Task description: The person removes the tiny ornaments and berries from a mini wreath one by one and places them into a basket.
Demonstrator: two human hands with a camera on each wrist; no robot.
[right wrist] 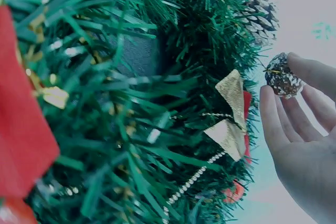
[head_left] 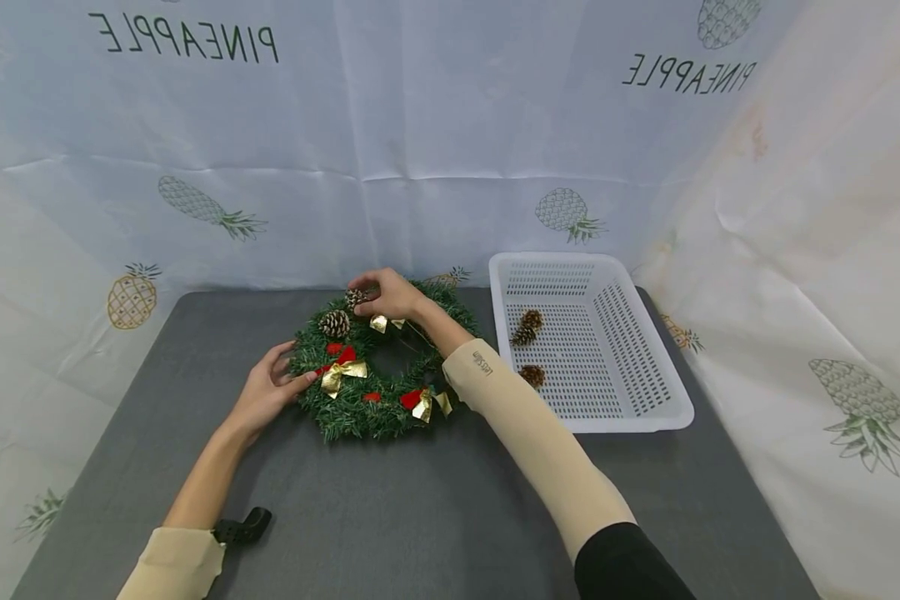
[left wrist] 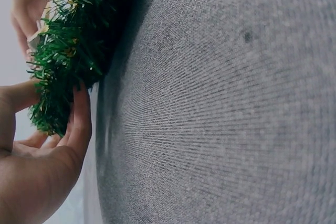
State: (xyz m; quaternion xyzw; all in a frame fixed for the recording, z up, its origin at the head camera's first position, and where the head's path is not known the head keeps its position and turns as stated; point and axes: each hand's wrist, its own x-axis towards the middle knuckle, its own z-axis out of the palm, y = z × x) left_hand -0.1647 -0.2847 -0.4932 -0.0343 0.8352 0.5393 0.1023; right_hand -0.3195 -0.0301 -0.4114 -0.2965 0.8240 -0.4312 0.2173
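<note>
Left hand: your left hand (head_left: 264, 393) grips the wreath (head_left: 348, 423) by its near-side edge, thumb on top, fingers bent round the outer side.
Right hand: your right hand (head_left: 392, 296) pinches a small pine cone (head_left: 355, 297) between thumb and fingertips, above the wreath's far part.
Wreath: right of your left hand, below your right.
Frosted cone: the larger frosted cone (head_left: 335, 324) sits on the wreath between your hands.
Bow: a red-and-gold bow (head_left: 344, 372) lies just beside your left thumb.
Basket: the white basket (head_left: 600, 425), holding brown cones (head_left: 532, 377), stands right of your right hand.
</note>
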